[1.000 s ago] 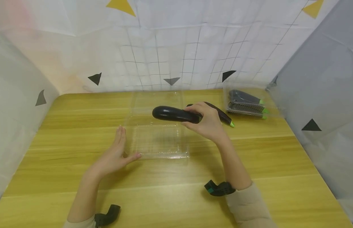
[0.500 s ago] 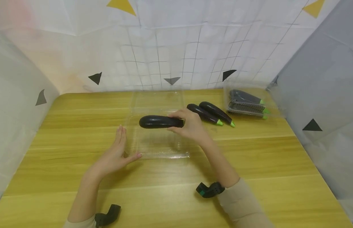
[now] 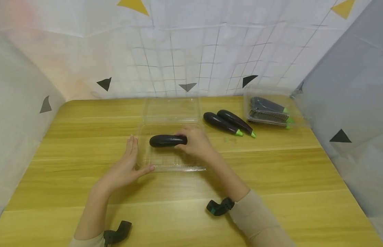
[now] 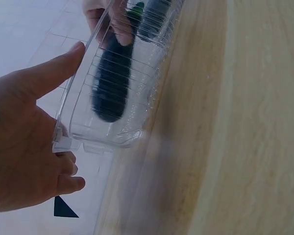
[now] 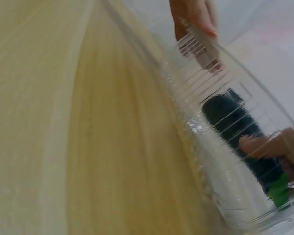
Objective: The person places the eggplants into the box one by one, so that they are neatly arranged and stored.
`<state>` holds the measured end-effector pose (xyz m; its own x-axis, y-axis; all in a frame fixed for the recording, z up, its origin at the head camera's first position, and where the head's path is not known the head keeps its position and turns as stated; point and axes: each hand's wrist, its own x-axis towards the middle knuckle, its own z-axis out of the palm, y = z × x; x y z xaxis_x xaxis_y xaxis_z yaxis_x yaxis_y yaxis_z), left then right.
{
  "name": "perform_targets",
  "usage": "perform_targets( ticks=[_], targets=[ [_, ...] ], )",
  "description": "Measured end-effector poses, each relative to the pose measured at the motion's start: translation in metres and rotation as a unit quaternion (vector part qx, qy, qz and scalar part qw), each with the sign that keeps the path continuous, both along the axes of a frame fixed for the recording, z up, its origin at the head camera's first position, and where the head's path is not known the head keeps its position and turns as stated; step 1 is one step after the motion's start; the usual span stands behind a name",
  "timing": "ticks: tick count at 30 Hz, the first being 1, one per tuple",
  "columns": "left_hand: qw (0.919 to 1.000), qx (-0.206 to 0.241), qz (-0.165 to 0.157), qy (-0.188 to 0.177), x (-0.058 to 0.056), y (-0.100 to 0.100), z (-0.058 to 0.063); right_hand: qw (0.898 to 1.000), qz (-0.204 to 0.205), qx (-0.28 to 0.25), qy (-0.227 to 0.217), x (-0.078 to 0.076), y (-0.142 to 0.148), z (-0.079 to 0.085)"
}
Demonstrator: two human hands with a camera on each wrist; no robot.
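An eggplant (image 3: 164, 140), dark and glossy, lies sideways within the base of a clear plastic clamshell box (image 3: 176, 168). My right hand (image 3: 194, 142) grips its stem end between thumb and fingers. The left wrist view shows this eggplant (image 4: 112, 83) and its green cap through the box wall; whether it touches the bottom, I cannot tell. My left hand (image 3: 125, 168) rests against the box's front left corner, thumb along the front rim and fingers extended up the left side. Behind the base, the box's lid (image 3: 171, 108) is folded back.
Two loose eggplants (image 3: 220, 123) with green caps lie side by side to the right of the box. Farther right, another clear box (image 3: 248, 103) holds several eggplants. White sheeting (image 3: 117, 51) rises behind and at both sides of the wooden table (image 3: 166, 212).
My right hand has carried the eggplant left and down into the box base, uncovering the two loose eggplants behind it. The left hand has stayed in place.
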<state>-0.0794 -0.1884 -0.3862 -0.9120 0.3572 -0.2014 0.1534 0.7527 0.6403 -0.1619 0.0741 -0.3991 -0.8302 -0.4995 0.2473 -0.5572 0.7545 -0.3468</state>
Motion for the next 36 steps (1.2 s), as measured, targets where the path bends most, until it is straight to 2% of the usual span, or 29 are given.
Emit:
perform_targets(
  ticks=[4,8,14,19,23,29,36],
  targets=[
    [1.0,-0.002,0.001,0.0,0.0,0.0,0.0,0.998,-0.02,0.054,-0.028,0.001,-0.003,-0.001],
    [1.0,-0.005,0.001,0.0,0.0,0.001,0.0,0.996,-0.025,0.069,-0.045,0.001,-0.005,0.0],
    [1.0,-0.001,0.0,0.0,0.0,0.0,0.0,0.996,-0.026,0.075,-0.028,0.002,-0.004,-0.001],
    [1.0,0.008,-0.002,0.0,0.0,0.0,0.0,0.999,-0.026,0.016,-0.013,0.002,0.002,-0.001],
    [0.9999,0.01,0.0,-0.003,0.0,0.0,0.001,0.997,-0.028,-0.064,-0.043,0.005,0.01,0.0],
    [1.0,0.006,-0.001,-0.002,0.0,0.0,0.001,0.986,-0.012,-0.155,-0.066,0.009,0.027,0.001],
    [1.0,0.008,-0.002,-0.004,0.0,0.0,0.001,0.966,0.058,-0.249,-0.042,0.006,0.044,0.002]
  ],
)
